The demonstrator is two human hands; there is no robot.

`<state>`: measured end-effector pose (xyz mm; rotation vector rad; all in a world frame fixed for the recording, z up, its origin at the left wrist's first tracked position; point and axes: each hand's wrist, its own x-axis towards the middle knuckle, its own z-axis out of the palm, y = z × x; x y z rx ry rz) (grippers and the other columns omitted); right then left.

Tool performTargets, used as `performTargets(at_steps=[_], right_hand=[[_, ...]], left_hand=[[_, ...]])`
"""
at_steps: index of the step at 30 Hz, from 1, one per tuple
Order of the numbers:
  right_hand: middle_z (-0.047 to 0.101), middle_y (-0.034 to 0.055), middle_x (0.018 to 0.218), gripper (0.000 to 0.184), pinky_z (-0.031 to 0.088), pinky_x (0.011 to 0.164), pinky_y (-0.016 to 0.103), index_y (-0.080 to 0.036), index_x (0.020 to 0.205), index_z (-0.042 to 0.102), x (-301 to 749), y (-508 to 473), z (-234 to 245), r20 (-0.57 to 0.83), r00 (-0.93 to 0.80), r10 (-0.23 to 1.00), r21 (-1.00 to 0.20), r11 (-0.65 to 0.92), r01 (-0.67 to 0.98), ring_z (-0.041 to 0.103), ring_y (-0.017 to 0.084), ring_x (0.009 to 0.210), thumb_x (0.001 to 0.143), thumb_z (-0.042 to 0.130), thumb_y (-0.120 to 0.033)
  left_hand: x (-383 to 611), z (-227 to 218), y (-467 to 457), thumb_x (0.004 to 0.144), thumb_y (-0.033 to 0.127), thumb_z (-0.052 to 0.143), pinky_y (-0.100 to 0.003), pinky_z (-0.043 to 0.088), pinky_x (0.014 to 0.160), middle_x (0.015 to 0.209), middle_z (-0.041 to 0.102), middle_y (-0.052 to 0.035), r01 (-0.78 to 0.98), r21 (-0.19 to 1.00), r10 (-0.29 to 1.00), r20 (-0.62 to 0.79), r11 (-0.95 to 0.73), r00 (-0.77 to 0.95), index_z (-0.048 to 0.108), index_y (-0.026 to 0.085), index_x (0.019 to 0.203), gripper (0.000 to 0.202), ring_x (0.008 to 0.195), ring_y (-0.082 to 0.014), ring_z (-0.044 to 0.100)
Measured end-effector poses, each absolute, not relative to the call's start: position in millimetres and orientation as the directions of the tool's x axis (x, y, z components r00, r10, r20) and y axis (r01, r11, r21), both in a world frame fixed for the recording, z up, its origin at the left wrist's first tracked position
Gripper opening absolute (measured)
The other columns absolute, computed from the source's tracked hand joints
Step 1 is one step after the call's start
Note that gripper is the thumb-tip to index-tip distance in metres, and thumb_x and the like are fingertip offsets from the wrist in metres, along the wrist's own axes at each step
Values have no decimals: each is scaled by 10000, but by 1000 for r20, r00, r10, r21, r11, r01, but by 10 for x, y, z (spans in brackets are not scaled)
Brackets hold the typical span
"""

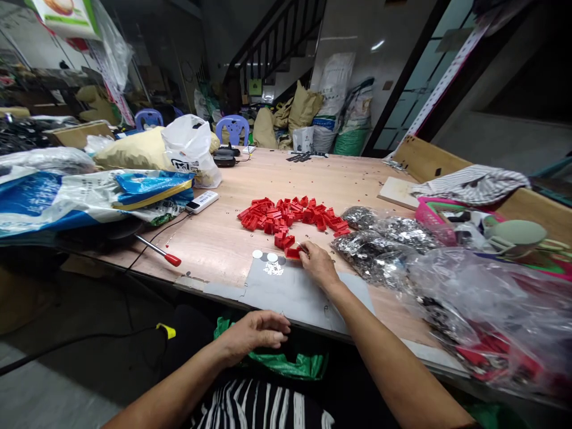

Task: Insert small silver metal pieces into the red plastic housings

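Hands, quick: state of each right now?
Left hand: loosely open, nothing visible in it.
Right hand: fingers at a red piece; whether it's gripped, can't tell.

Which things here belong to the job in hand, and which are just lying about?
Apparently in the job:
red piece at the right hand
pile of red pieces
grey sheet
small white pieces
probably bags of shiny pieces

Apparently lying about:
white carrier bag
striped cloth
pink basket

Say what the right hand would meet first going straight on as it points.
The right hand would probably meet the red heap first, just past the red piece at its fingers; depth is unclear.
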<state>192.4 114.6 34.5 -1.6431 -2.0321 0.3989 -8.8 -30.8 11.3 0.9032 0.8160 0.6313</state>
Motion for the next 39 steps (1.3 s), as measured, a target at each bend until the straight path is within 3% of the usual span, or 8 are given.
performTargets(at_steps=[3, 6, 12, 17, 21, 27, 34, 39], right_hand=[[681, 3, 871, 173, 437, 715, 238, -204, 932, 628, 1869, 814, 396, 148, -249, 957, -596, 287, 750, 603, 144, 777, 846, 486, -252], [639, -25, 737, 144, 412, 626, 221, -191, 824, 623, 1768, 421, 395, 74, -371, 926, -753, 296, 588, 563, 128, 682, 825, 513, -283], [637, -19, 760, 155, 434, 640, 227, -188, 843, 607, 1840, 53, 333, 10, -367, 930, -874, 187, 448, 576, 132, 707, 820, 547, -329], [694, 47, 911, 182, 447, 761, 320, -202, 909, 638, 2417, 253, 293, 135, -67, 989, -635, 138, 760, 623, 194, 820, 849, 496, -300], [691, 70, 984, 175, 446, 806, 328, -194, 944, 645, 2669, 390, 214, 159, -74, 984, -488, 144, 861, 624, 212, 907, 833, 526, -260], [689, 53, 952, 161, 442, 767, 314, -208, 913, 648, 2604, 439, 154, 159, -126, 979, -410, 182, 894, 621, 209, 870, 851, 508, -258], [668, 17, 758, 196, 445, 632, 272, -216, 879, 610, 2375, 218, 332, 141, -168, 976, -737, 216, 640, 578, 158, 647, 868, 503, -379], [653, 5, 766, 155, 421, 603, 237, -206, 867, 615, 2043, -72, 518, 168, -241, 956, -813, 273, 514, 547, 130, 636, 868, 552, -348]], left_hand=[[-119, 214, -229, 718, 314, 727, -380, 483, 880, 1133, 606, -117, -256, 888, 883, -267, 381, 386, 526, 209, 1200, 533, 975, -219, 637], [-110, 208, -177, 700, 291, 745, -369, 505, 858, 1278, 514, -101, -178, 965, 965, -152, 192, 214, 387, 294, 1327, 722, 957, -204, 644], [-7, 134, -206, 755, 309, 688, -314, 502, 842, 961, 659, -36, -15, 1000, 980, 5, -2, 200, 598, 199, 1055, 332, 887, -183, 625], [36, 164, -218, 755, 293, 690, -318, 529, 776, 885, 661, -26, -217, 970, 976, -67, 113, 206, 556, 176, 991, 296, 804, -159, 630], [58, 156, -218, 742, 261, 705, -300, 499, 826, 904, 679, -32, -186, 979, 984, -47, 80, 173, 559, 168, 957, 276, 855, -158, 632], [83, 132, -221, 744, 278, 707, -311, 499, 876, 1043, 676, -62, -46, 998, 990, 58, -52, 131, 594, 174, 974, 277, 951, -184, 640], [71, 159, -224, 783, 250, 667, -319, 523, 882, 1073, 684, -59, 267, 899, 937, 341, -348, 73, 609, 199, 1051, 279, 975, -181, 655], [109, 179, -233, 788, 241, 662, -335, 521, 905, 1062, 696, -62, 399, 787, 872, 484, -470, 72, 607, 200, 1051, 271, 987, -184, 655]])
